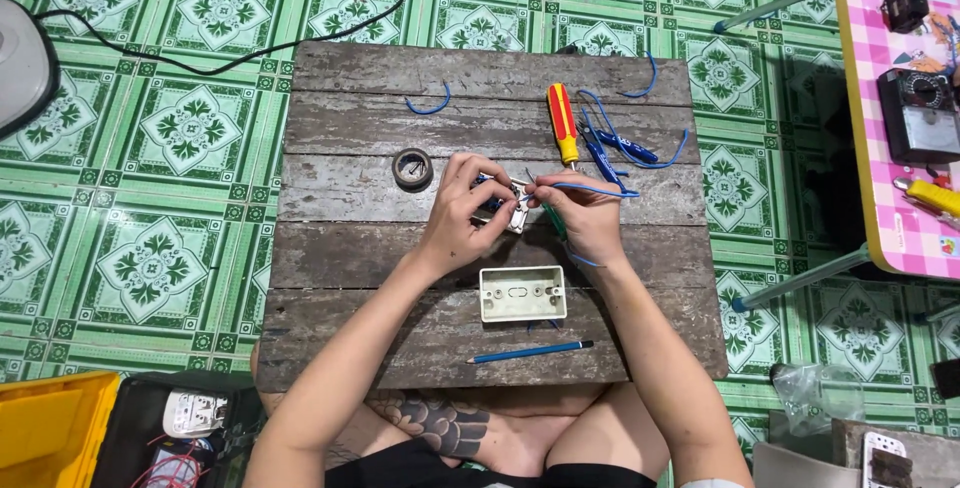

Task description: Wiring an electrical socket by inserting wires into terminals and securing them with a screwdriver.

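Both hands meet over the middle of the wooden board (380,248). Left hand (462,213) has its fingers clamped on a small white switch module (512,206), held just above the planks. Right hand (585,216) touches the module from 3 o'clock, fingertips pinched shut on a thin blue wire (600,188) that trails off toward 3 o'clock; a green-handled tool (553,220) also sits in that hand.

White wall box (522,293) lies at 6 o'clock of the hands, near, open side up. Blue pencil (530,352) lies further at 6 o'clock. Tape roll (412,168) is at 9 o'clock of the left hand, apart. Red-yellow screwdriver (563,123) is at 12 o'clock of the right hand, with blue-handled pliers (612,148) just beside it. A loose blue wire scrap (430,105) lies at 11 o'clock. Yellow bin (50,428) sits on the floor, far at 8 o'clock.
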